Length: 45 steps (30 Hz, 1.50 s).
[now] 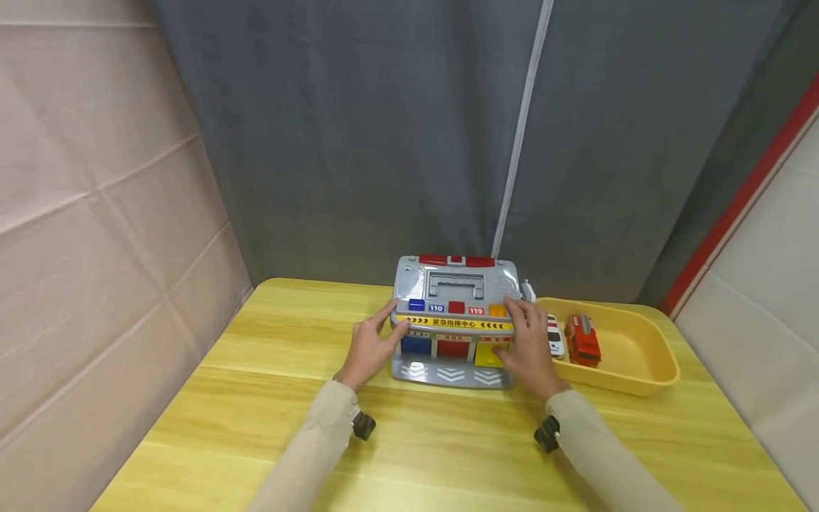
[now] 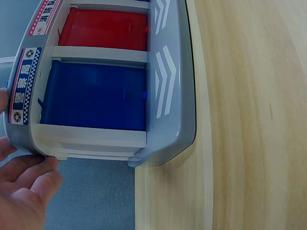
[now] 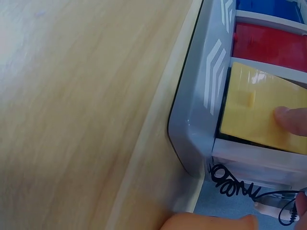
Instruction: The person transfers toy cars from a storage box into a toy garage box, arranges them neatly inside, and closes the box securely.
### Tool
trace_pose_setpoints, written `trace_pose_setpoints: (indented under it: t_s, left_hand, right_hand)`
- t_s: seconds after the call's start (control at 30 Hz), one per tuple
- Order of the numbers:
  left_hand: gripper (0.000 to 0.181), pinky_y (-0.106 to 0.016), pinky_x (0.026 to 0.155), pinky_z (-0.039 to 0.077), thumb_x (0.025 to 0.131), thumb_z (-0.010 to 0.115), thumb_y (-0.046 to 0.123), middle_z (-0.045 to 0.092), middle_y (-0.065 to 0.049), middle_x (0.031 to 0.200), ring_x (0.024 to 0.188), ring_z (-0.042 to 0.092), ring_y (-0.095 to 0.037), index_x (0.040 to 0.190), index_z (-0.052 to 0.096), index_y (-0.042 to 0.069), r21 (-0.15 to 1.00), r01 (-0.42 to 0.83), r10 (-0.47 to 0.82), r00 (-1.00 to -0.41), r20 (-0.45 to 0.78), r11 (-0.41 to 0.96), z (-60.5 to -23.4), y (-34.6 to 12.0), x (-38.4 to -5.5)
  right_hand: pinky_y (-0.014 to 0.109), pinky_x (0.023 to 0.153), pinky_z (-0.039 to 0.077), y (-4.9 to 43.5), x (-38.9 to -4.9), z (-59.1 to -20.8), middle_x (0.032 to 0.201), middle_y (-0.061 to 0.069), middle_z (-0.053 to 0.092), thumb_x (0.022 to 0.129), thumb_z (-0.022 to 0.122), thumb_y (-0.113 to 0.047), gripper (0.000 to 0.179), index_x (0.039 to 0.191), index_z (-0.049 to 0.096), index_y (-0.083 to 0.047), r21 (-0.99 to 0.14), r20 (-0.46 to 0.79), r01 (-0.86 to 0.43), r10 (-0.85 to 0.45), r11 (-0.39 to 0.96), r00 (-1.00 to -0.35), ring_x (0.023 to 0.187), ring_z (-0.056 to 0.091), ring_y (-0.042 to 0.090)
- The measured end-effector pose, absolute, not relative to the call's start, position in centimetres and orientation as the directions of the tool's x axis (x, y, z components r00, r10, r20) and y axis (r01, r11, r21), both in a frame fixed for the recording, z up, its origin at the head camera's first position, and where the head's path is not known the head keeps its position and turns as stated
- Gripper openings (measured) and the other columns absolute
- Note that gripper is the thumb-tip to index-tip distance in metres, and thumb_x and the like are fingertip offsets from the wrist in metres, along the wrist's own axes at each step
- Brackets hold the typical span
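Note:
A grey toy rescue station [image 1: 451,291] with a carrying handle on its roof stands at the table's far side. Its front has blue [image 2: 96,96], red [image 2: 105,29] and yellow doors [image 3: 261,108]; the yellow one sits askew in its frame. My left hand [image 1: 370,348] holds the roof's left front corner, thumb at the front edge. With its fingers bent over the right roof corner, my right hand [image 1: 531,348] grips the station's right end. Its thumb [image 3: 292,120] presses on the yellow door. Part of the right fingers is hidden in the right wrist view.
Right of the station stands a yellow tray [image 1: 646,380] with a red toy fire engine [image 1: 584,341] and a white toy car [image 1: 554,338]. A black coiled cord [image 3: 230,184] hangs at the station's right side. A grey curtain [image 1: 358,142] rises behind the table.

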<state>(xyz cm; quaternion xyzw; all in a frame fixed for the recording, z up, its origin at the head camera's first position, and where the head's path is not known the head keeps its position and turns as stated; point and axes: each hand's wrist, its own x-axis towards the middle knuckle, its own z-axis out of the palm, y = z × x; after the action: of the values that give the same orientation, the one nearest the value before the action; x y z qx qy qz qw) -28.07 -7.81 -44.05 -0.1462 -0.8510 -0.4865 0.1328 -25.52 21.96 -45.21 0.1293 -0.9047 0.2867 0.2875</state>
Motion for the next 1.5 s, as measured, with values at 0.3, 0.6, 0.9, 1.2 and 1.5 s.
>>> trace_pose_setpoints:
  t_s: [0.3,0.6,0.9,1.2,1.5]
  left_hand:
    - [0.059,-0.044,0.115,0.044,0.095,0.068,0.039,0.053,-0.014,0.147,0.138,0.051,-0.031,0.146,0.053,0.016,0.782,0.373,0.12,-0.924,0.364,0.499,-43.8,-7.9,-28.0]
    - [0.059,-0.044,0.115,0.044,0.094,0.069,0.037,0.054,-0.015,0.147,0.138,0.052,-0.031,0.146,0.053,0.014,0.773,0.369,0.107,-0.923,0.369,0.516,-43.5,-8.4,-27.8]
    - [0.057,-0.045,0.116,0.044,0.093,0.071,0.035,0.055,-0.016,0.145,0.136,0.053,-0.033,0.143,0.056,0.011,0.757,0.388,0.104,-0.912,0.396,0.526,-43.6,-8.3,-27.8]
    - [0.059,-0.048,0.117,0.042,0.094,0.069,0.039,0.053,-0.014,0.148,0.139,0.05,-0.034,0.146,0.053,0.015,0.778,0.356,0.118,-0.93,0.347,0.518,-43.7,-8.1,-27.6]
    - [0.059,-0.045,0.115,0.045,0.095,0.069,0.037,0.052,-0.014,0.149,0.138,0.052,-0.031,0.146,0.053,0.014,0.772,0.374,0.115,-0.922,0.37,0.514,-43.8,-8.0,-27.5]
  right_hand:
    - [0.058,0.11,0.041,21.6,-25.5,-45.1,0.137,0.022,0.047,0.06,0.092,0.005,0.096,0.144,0.046,-0.002,-0.396,0.651,-0.426,-0.078,0.814,-0.755,0.128,0.039,0.042]
    - [0.053,0.111,0.044,21.4,-26.3,-45.3,0.134,0.021,0.053,0.058,0.094,0.002,0.092,0.138,0.049,0.001,-0.263,0.701,-0.443,-0.146,0.857,-0.698,0.125,0.047,0.038]
    - [0.052,0.113,0.043,21.4,-26.3,-45.4,0.135,0.021,0.052,0.06,0.094,-0.001,0.097,0.143,0.045,0.0,-0.26,0.687,-0.416,-0.136,0.871,-0.713,0.126,0.046,0.038]
    - [0.059,0.104,0.041,21.5,-25.9,-44.1,0.129,0.02,0.052,0.059,0.098,-0.017,0.105,0.147,0.042,-0.006,-0.299,0.624,-0.386,-0.127,0.873,-0.771,0.12,0.045,0.038]
    - [0.066,0.099,0.029,20.8,-25.1,-41.3,0.123,0.02,0.049,0.066,0.091,-0.048,0.1,0.148,0.045,-0.016,-0.33,0.464,-0.344,-0.167,0.879,-0.87,0.12,0.038,0.041]
